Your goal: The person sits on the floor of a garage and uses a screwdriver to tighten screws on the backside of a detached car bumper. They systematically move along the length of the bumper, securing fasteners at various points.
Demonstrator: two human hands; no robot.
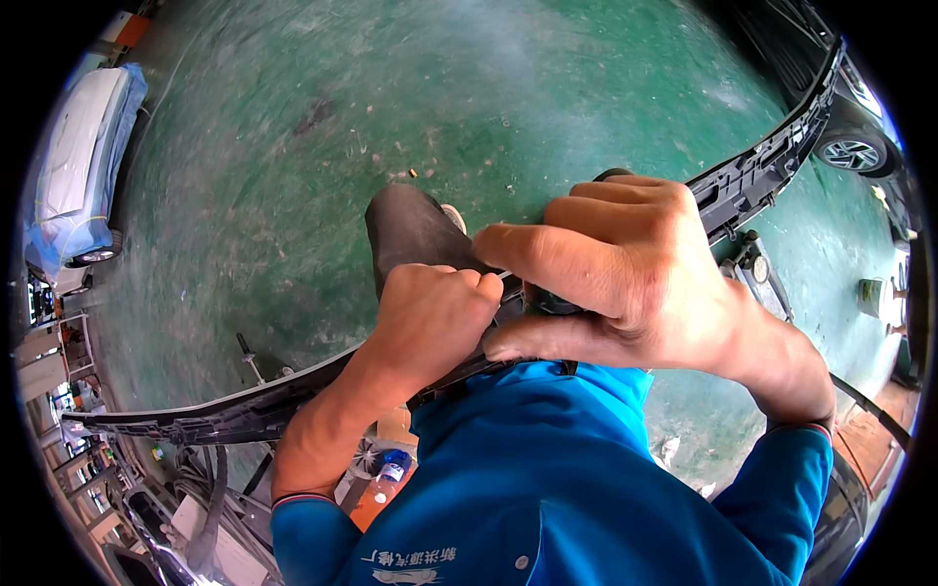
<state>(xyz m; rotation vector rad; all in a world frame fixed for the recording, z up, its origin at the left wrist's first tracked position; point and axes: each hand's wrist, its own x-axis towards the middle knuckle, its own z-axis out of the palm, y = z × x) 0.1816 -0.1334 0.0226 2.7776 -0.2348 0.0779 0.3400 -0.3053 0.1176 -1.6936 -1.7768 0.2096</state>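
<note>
A long, curved black plastic car trim strip [259,405] crosses in front of my body, from the far left to the upper right. Its ribbed, clipped inner side shows. My left hand [435,317] is closed in a fist at its middle, fingers wrapped over the edge. Just right of it, my right hand [625,264] bends over the strip, its fingers curled and its thumb below. A dark rounded piece [555,303] shows between thumb and forefinger. The hand covers most of it, so its kind cannot be told.
My dark-trousered leg [410,230] is beyond the strip, above the green floor [293,195]. A partly blue-wrapped vehicle [83,156] stands far left; a dark car [850,146] stands far right. A plastic bottle [393,469] is below my left forearm. A bucket [876,296] sits at right.
</note>
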